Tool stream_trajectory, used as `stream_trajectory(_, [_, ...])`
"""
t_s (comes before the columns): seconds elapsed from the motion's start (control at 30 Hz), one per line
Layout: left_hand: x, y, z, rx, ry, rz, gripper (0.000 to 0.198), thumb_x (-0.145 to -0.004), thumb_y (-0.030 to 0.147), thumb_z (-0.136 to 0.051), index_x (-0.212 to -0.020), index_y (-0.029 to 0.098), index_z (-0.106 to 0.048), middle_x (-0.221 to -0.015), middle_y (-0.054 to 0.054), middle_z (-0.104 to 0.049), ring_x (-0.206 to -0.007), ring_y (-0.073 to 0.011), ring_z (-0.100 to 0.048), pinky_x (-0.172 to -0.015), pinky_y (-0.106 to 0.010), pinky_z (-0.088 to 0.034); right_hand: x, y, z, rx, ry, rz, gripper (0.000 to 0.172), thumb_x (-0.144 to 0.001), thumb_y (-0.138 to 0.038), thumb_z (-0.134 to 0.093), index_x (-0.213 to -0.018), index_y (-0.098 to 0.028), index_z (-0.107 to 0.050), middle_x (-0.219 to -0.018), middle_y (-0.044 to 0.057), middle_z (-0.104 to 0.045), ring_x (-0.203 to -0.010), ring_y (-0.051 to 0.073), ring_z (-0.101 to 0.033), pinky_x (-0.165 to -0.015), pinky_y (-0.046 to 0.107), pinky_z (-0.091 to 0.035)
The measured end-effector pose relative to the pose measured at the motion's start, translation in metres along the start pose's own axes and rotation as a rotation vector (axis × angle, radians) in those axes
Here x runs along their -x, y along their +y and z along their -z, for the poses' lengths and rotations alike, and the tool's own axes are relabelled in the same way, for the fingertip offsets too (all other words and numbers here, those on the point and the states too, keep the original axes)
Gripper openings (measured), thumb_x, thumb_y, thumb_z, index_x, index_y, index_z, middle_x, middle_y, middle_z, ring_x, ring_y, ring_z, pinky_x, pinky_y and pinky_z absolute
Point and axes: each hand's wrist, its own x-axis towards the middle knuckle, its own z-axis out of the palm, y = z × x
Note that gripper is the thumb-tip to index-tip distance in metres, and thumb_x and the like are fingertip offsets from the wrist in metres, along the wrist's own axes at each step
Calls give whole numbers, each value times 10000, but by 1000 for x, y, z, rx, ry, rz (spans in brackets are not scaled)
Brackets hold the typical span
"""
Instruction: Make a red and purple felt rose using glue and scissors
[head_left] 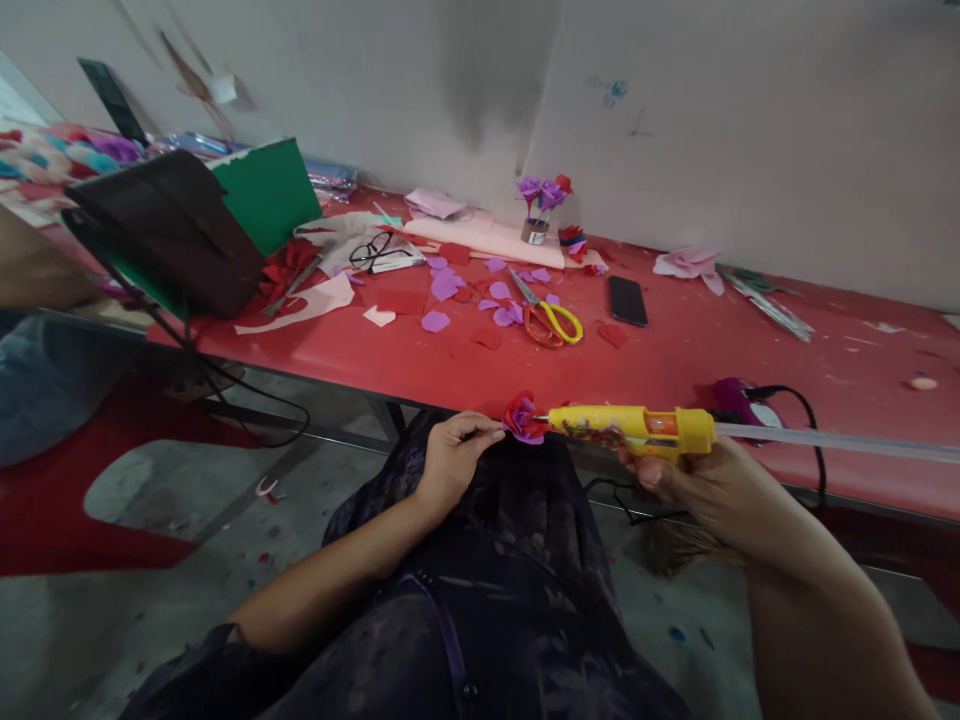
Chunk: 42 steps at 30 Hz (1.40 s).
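My left hand [457, 455] pinches a red and purple paper flower [523, 418] between thumb and fingers, over my lap by the table's front edge. My right hand [697, 490] is wrapped round the handle of a yellow glue gun [630, 425]. Its metal nozzle points left and reaches the flower's petals; whether it touches them I cannot tell. A long clear glue stick [832, 438] juts out of the gun's back end. Beyond the flower, scissors [551, 318] with orange and yellow handles lie among purple paper petals [445, 284].
On the red table [352, 350] lie a black phone [627, 301], eyeglasses [380, 252] and paper scraps. Finished flowers [545, 192] stand in a small holder [535, 232] at the back. A dark bag [172, 225] stands left, near another person's arm [41, 262]. A black cord [810, 430] loops at right.
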Motion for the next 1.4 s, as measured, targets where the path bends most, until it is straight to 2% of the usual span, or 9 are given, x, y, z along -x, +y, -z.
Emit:
stream_trajectory(0.13, [0, -1, 0, 18, 4, 5, 65, -627, 181, -778, -648, 243, -773, -685, 2, -721, -663, -134, -636, -670, -251, -499, 1, 2, 0, -7, 0, -13, 301, -810, -521, -627, -770, -224, -606, -621, -12, -529, -519, 133, -460, -490, 263, -412])
stream_trajectory(0.53, [0, -2, 1, 10, 1, 11, 57, -627, 181, -775, -642, 235, -768, -679, 1, -713, -659, -135, -631, -670, -255, -499, -2, -3, 2, 39, 36, 1, 339, -797, -556, -621, -753, -219, -620, -583, 4, -528, -635, 205, -567, -565, 306, -479])
stream_trajectory(0.67, [0, -2, 1, 4, -2, 8, 52, -632, 186, -771, -649, 236, -768, -688, -3, -718, -669, -142, -635, -686, -267, -507, 0, -4, 2, 28, 27, -18, 343, -796, -562, -618, -780, -220, -624, -625, 6, -553, -574, 167, -521, -514, 279, -443])
stream_trajectory(0.87, [-2, -1, 1, 2, -8, 1, 79, -635, 162, -767, -641, 241, -765, -681, 7, -717, -674, -131, -635, -687, -249, -502, -3, -4, -1, 4, 14, -52, 360, -786, -570, -624, -728, -215, -594, -567, -21, -479, -540, 144, -471, -500, 262, -416])
stream_trajectory(1.0, [-3, 0, 0, 4, -1, -8, 71, -631, 167, -772, -644, 236, -764, -674, 5, -715, -658, -133, -633, -671, -256, -511, -3, 0, 0, -7, 38, -62, 374, -785, -573, -625, -797, -200, -627, -628, -6, -526, -529, 124, -437, -482, 252, -394])
stream_trajectory(1.13, [-5, 1, -1, -5, 4, -26, 51, -632, 185, -779, -648, 231, -762, -685, 0, -713, -666, -141, -632, -681, -272, -515, -3, 0, 1, -34, 30, -66, 356, -786, -548, -632, -853, -199, -640, -608, -22, -489, -503, 112, -394, -446, 239, -356])
stream_trajectory(1.3, [-13, 4, -3, -10, 17, -37, 34, -630, 215, -782, -628, 212, -747, -665, 1, -683, -644, -132, -591, -655, -268, -487, -9, -10, 1, -96, 14, -82, 347, -764, -534, -665, -773, -195, -596, -569, -38, -431, -495, 102, -358, -427, 233, -310])
stream_trajectory(1.4, [-19, 8, -6, -24, 30, -51, 41, -630, 221, -782, -635, 203, -745, -662, -1, -679, -641, -130, -578, -654, -268, -475, -13, -14, 5, -121, 20, -35, 343, -772, -526, -667, -764, -195, -580, -571, -47, -408, -493, 93, -341, -429, 228, -304])
